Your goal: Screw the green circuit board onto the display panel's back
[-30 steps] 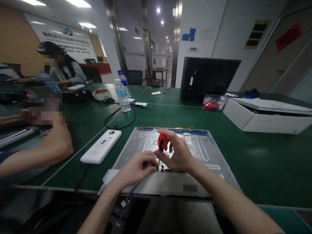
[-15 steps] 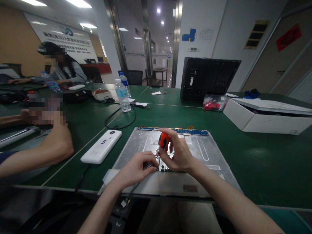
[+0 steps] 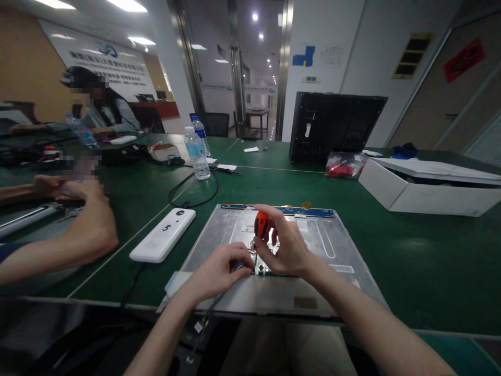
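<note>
A flat grey metal display panel [image 3: 258,297] lies on the table in front of me, with a blue circuit strip [image 3: 270,210] along its far edge. My right hand [image 3: 287,243] grips the red and black handle of a screwdriver [image 3: 261,225] between thumb and fingers. The screwdriver stands nearly upright, its shaft pointing down at a small circuit board [image 3: 266,269] near the panel's middle. Close beside the tip, my left hand [image 3: 223,263] rests on the panel with its fingers curled and pressed together. What lies under those fingertips is hidden.
Left of the panel lies a white power bank [image 3: 162,236] with a cable. Water bottles [image 3: 198,156] stand farther back. At the right are a black monitor housing [image 3: 334,128], a plastic bag [image 3: 344,166] and a white box [image 3: 422,190]. A co-worker's arm [image 3: 78,230] reaches in from the left.
The screwdriver's handle has turned a little in my right hand, its black marking now facing differently. My left hand stays in place. At the left, the co-worker's hands have shifted slightly.
</note>
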`<state>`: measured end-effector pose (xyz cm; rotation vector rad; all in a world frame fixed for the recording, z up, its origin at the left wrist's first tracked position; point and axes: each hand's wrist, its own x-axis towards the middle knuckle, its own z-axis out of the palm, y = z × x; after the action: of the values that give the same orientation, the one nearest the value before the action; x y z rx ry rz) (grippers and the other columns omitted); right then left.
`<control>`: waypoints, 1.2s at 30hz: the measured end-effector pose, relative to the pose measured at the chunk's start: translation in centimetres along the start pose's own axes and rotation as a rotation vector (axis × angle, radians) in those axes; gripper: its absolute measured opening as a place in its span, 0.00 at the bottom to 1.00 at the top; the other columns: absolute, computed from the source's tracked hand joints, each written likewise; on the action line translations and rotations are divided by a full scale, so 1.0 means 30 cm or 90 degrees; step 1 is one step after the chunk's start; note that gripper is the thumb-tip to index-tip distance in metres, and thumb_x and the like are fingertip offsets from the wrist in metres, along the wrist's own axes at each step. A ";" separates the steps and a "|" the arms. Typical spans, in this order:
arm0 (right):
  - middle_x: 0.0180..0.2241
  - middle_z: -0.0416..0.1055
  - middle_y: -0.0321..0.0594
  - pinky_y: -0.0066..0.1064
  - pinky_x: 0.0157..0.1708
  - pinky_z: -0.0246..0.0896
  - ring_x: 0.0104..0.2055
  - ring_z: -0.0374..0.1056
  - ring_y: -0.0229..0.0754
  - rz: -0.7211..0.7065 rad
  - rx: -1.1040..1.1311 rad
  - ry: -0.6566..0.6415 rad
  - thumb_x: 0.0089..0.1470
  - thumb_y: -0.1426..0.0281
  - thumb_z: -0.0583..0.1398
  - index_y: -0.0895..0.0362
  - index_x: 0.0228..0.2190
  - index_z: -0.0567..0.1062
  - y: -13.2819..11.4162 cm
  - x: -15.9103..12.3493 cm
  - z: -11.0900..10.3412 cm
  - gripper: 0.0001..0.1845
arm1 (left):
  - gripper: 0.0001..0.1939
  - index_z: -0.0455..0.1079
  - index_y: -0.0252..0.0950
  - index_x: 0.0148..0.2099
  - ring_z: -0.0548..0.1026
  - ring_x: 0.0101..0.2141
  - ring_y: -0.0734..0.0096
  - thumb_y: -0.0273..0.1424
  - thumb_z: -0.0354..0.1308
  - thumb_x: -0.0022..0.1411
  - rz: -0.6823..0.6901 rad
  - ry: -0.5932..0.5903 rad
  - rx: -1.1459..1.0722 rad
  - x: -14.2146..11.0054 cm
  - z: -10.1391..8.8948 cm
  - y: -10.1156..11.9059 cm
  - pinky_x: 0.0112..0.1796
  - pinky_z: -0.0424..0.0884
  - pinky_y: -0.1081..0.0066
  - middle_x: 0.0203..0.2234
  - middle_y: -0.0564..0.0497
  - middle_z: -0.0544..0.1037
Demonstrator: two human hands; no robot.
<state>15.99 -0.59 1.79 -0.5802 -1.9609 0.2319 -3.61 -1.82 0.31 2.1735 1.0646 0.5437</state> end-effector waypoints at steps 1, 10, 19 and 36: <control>0.32 0.71 0.34 0.24 0.21 0.59 0.24 0.62 0.34 -0.003 0.000 0.004 0.57 0.70 0.58 0.53 0.60 0.56 0.003 0.000 0.001 0.32 | 0.05 0.77 0.37 0.33 0.74 0.34 0.67 0.27 0.59 0.58 -0.002 0.002 0.001 0.000 0.001 -0.001 0.39 0.68 0.70 0.33 0.50 0.80; 0.35 0.70 0.37 0.24 0.21 0.59 0.25 0.62 0.33 -0.010 -0.022 -0.001 0.59 0.72 0.56 0.51 0.63 0.54 -0.003 0.005 0.002 0.32 | 0.05 0.77 0.36 0.32 0.74 0.34 0.67 0.28 0.59 0.58 -0.010 -0.002 0.001 -0.001 -0.003 0.008 0.38 0.69 0.71 0.32 0.50 0.79; 0.35 0.71 0.35 0.24 0.22 0.60 0.24 0.62 0.32 -0.017 -0.020 0.011 0.58 0.65 0.61 0.50 0.60 0.57 0.014 0.002 0.007 0.32 | 0.06 0.77 0.37 0.32 0.75 0.34 0.67 0.26 0.59 0.57 -0.002 0.004 -0.005 0.003 0.000 0.000 0.39 0.69 0.70 0.32 0.51 0.81; 0.34 0.70 0.34 0.24 0.21 0.58 0.23 0.59 0.31 -0.014 -0.044 0.030 0.59 0.67 0.59 0.51 0.62 0.56 0.011 0.004 0.014 0.32 | 0.05 0.77 0.37 0.32 0.75 0.35 0.67 0.27 0.59 0.58 -0.007 0.010 -0.005 0.000 0.000 0.004 0.40 0.68 0.70 0.31 0.51 0.80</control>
<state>15.68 -0.22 1.58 -0.6033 -1.9348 0.1367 -3.54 -1.87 0.38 2.1591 1.0798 0.5596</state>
